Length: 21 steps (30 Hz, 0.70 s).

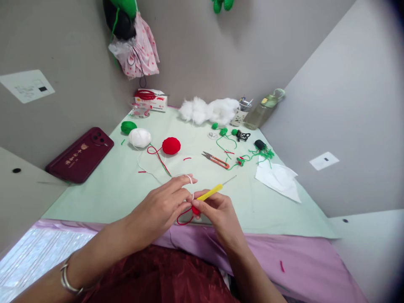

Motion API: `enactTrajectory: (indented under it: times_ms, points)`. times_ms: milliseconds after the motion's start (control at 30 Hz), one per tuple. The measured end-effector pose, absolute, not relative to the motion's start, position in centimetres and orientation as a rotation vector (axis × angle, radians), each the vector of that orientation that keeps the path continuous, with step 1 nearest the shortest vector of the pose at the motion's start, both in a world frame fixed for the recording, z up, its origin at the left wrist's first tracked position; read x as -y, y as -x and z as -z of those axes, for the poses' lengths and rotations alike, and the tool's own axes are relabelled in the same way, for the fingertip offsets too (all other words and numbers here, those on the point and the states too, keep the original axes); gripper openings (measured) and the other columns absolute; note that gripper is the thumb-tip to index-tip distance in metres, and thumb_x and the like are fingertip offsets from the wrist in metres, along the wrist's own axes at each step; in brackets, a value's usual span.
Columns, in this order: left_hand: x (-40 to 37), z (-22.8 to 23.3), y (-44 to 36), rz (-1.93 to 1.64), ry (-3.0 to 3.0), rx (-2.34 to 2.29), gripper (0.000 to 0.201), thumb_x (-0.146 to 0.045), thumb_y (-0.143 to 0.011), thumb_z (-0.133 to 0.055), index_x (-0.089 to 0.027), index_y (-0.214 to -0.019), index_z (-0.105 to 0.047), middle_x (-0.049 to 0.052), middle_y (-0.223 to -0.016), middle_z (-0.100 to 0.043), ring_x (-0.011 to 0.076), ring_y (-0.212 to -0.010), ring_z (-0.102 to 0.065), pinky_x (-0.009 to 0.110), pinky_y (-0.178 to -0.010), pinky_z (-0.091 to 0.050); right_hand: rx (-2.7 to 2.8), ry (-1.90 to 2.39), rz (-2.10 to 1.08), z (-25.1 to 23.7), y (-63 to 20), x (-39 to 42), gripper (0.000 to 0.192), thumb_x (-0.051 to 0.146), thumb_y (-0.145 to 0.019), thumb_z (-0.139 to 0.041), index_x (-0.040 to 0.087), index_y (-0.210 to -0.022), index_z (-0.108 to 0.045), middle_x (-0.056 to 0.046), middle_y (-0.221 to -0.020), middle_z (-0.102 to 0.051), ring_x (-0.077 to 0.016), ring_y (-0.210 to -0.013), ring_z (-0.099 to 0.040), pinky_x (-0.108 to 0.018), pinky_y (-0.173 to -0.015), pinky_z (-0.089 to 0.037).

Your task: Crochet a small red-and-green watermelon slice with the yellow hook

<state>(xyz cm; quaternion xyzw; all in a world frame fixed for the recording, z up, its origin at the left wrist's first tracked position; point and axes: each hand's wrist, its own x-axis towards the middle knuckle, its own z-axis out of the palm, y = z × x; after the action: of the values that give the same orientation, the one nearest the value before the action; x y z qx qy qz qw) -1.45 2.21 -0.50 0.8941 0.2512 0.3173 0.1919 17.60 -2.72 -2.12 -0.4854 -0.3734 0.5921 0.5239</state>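
- Dark red cloth (158, 273) lay nearest the camera, over the person's lap, with a pink sheet (303, 256) beyond it at the table edge.
- Left hand (160, 206) had its fingers stretched forward and close together, white yarn (190, 179) looped over the index fingertip.
- Right hand (217, 212) pinched a yellow hook (210, 192) between thumb and fingers, its metal tip pointing up and right.
- Between the 2 hands sat a small red piece (195, 210), touching both, with a red strand (183, 219) looping below it.
- Both hands hovered over the near edge of the green mat (113, 189).
- Farther back lay a red ball (171, 145), a white ball (140, 137) and a green ball (128, 127).
- Snips (215, 160) lay right of the red ball, well apart from the hands.
- Stuffing (208, 110) sat by the wall; a phone (80, 155) rested left of the mat.
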Motion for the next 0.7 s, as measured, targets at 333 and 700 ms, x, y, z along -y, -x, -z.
enactTrajectory:
  times_ms: [333,700]
  points:
    - [-1.7,0.7,1.3,-0.793,-2.44,-0.712,0.024,-0.015,-0.104,-0.054,-0.016,-0.117,-0.075,0.013,-0.131,-0.075,0.024,-0.117,-0.076,0.037,-0.102,-0.062,0.952,1.188,-1.316,2.3,-18.4,2.9,0.02,0.037,-0.08,-0.086,0.019,-0.078,-0.079,0.004,-0.061,-0.063,-0.009,-0.056,-0.053,-0.024,-0.06,-0.046]
    - [-1.9,1.2,0.1,-0.856,-2.655,-0.701,0.026,-0.008,-0.105,-0.047,-0.009,-0.106,-0.073,0.017,-0.117,-0.078,0.0278,-0.102,-0.079,0.041,-0.088,-0.066,1.024,1.235,-1.267,2.2,-18.3,3.1,0.029,0.046,-0.078,-0.088,0.018,-0.08,-0.079,-0.001,-0.073,-0.071,-0.0129,-0.062,-0.057,-0.028,-0.06,-0.051]
